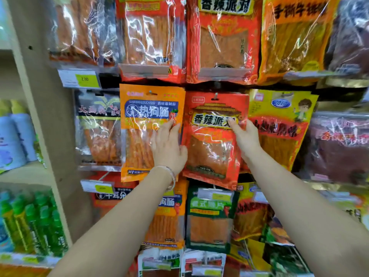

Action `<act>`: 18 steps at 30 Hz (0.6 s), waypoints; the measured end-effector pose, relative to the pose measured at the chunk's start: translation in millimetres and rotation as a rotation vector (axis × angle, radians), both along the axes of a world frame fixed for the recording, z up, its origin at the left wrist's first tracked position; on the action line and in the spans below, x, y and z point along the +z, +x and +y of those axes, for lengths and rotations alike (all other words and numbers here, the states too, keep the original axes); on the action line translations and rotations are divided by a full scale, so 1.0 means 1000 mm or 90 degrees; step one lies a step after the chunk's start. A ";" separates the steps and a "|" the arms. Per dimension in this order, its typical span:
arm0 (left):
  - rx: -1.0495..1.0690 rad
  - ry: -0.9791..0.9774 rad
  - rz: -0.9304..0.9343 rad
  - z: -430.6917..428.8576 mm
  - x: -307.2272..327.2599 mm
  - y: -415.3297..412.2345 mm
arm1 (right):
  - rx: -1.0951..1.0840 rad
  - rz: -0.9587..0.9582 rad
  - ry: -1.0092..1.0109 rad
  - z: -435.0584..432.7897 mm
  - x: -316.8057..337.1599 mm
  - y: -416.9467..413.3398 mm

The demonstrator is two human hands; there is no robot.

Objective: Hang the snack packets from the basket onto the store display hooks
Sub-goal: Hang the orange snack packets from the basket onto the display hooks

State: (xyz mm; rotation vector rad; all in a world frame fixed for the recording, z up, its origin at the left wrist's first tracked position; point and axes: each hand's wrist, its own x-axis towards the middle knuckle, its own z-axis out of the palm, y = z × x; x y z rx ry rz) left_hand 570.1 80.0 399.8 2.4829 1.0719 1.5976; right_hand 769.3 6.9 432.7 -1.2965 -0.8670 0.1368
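Steadying a red packet (213, 148) on its hook (215, 96) looks like the step in hand. The peg already shows through the hole at the packet's top, so this one seems hung or very nearly so, and the hands are squaring it up.

The right hand (246, 136) pinches the red packet's right edge. Its thumb is on the front just under the printed title and the other fingers are out of sight behind. That grip would let it pull the packet straight or slide it back along the peg.

The left hand (169, 144) lies just left of the red packet, fingers nearly straight and pressed flat on the orange packet (147, 124) next door. It is probably holding that neighbour back so the two do not overlap. Whether its thumb catches the red packet's left edge I cannot tell. A bracelet (168, 173) sits on that wrist.

The display is a wall of hooks packed tight with snacks. Directly above the red packet hangs a matching one, a yellow packet (279, 120) touches its right side, and a green packet (209, 218) hangs below it. A price tag (79, 78) sits up and to the left. Farther left, past a pale upright post (40, 116), are shelves with green bottles (34, 222). The basket is not in view.
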 end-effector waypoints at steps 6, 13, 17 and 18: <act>0.003 0.003 -0.008 0.003 0.000 -0.001 | 0.070 0.021 0.022 -0.016 0.011 0.008; 0.001 0.001 -0.007 0.000 0.001 0.002 | 0.078 0.021 0.039 -0.019 0.004 0.012; 0.012 -0.002 0.005 0.001 0.002 0.003 | 0.063 -0.005 0.034 -0.015 -0.004 0.008; 0.016 -0.004 0.008 0.001 0.002 0.002 | 0.047 -0.020 0.037 -0.015 -0.004 0.008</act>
